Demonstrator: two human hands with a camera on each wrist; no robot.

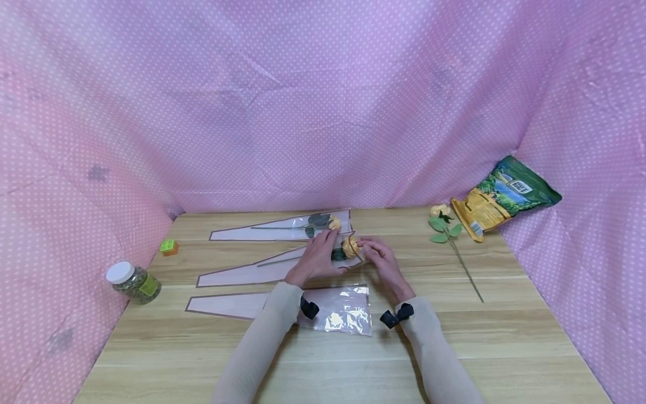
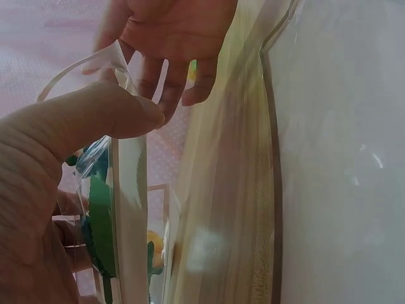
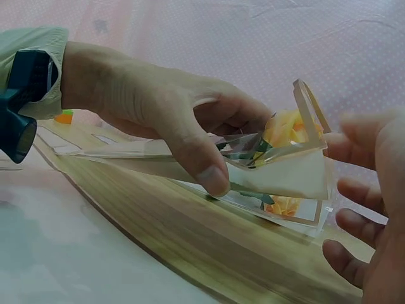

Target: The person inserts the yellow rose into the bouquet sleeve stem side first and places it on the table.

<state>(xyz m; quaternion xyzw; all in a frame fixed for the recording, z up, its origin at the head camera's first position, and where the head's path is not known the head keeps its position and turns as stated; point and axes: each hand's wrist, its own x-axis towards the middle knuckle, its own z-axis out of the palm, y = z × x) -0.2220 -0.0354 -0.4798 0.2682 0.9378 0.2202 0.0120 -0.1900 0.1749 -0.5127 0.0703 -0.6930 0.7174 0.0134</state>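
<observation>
Both arms wear pale beige sleeves [image 1: 262,342] with a dark strap [image 1: 309,308] at each wrist.

Against the desk's [image 1: 504,359] far edge, left of centre: a finished sleeve [image 1: 282,229] with a yellow rose inside. Near the front edge, at the middle: an empty clear sleeve [image 1: 242,306], flat, wide end to the right. By the left edge: a white-capped jar [image 1: 133,281] on its side; beyond it, toward the far left corner, a small green and orange cube [image 1: 169,247]. Toward the far right corner: a loose yellow rose [image 1: 446,227], stem pointing to the front, just beside a green and yellow snack bag [image 1: 504,195] leaning on the pink dotted cloth [image 1: 323,101].
</observation>
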